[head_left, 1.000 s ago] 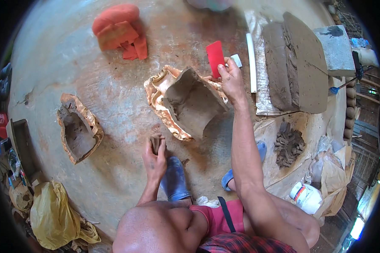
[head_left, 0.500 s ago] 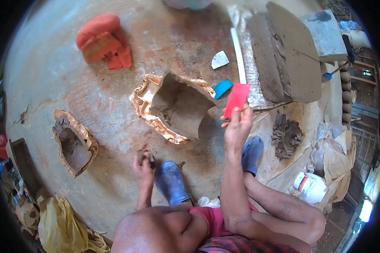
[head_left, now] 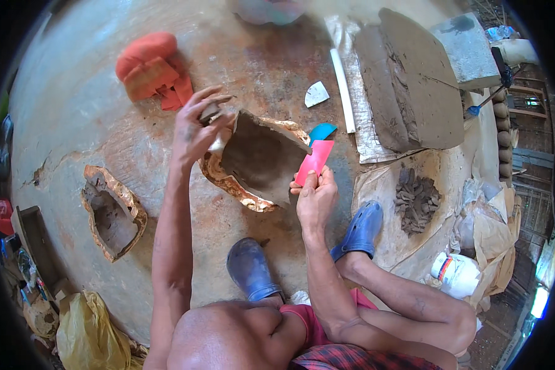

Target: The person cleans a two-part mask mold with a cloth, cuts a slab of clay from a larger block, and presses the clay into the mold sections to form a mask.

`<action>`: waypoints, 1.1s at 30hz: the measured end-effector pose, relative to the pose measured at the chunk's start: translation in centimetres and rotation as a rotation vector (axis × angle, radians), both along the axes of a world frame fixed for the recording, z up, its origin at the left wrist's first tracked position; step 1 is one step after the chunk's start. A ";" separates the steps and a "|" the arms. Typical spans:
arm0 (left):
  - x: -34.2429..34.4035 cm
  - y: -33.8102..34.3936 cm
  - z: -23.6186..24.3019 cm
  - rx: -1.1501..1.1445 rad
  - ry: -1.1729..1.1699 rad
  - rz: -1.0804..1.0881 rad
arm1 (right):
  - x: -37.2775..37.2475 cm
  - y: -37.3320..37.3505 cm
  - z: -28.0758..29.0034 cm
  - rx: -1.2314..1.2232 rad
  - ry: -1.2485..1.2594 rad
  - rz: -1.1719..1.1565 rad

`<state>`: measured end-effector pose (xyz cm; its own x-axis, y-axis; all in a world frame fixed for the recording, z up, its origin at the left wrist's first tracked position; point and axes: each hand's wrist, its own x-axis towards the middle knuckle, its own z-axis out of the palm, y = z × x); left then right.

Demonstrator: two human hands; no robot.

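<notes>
A plaster-like mould [head_left: 257, 203] with a ragged, brown-stained rim lies in the middle of the floor, lined with grey clay [head_left: 253, 157]. Over its upper left rim, my left hand [head_left: 194, 129] pinches a small dark lump of clay [head_left: 209, 112] between thumb and fingers. In my right hand [head_left: 319, 196] is a flat pink scraper [head_left: 315, 161], held upright by its lower end at the mould's right edge. Just behind that scraper a teal curved scraper [head_left: 322, 131] rests beside the rim.
A smaller clay-lined mould [head_left: 114, 213] sits at left, below a red cloth [head_left: 147, 65]. To the right are a white rod [head_left: 343, 91], a white scraper [head_left: 316, 94], a large clay slab [head_left: 422, 80], clay scraps [head_left: 416, 200] and a white tub [head_left: 459, 274]. Blue clogs [head_left: 253, 268] stand nearby.
My left hand has risen from beside the left clog to the mould's upper left rim. My right hand has brought the pink scraper leftward and down to the mould's right edge.
</notes>
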<state>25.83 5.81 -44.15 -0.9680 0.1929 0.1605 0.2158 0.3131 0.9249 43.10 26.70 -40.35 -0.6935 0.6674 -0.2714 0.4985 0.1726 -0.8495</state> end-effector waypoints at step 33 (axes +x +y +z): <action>4.2 1.2 -2.0 -0.140 -0.141 0.184 | -8.6 -1.3 -3.6 -0.117 -0.234 0.635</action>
<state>30.03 7.02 -46.18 -0.9997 0.0229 0.0055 0.0154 0.4624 0.8866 34.49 25.40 -43.93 -0.8548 0.1078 -0.5077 0.5040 0.4057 -0.7625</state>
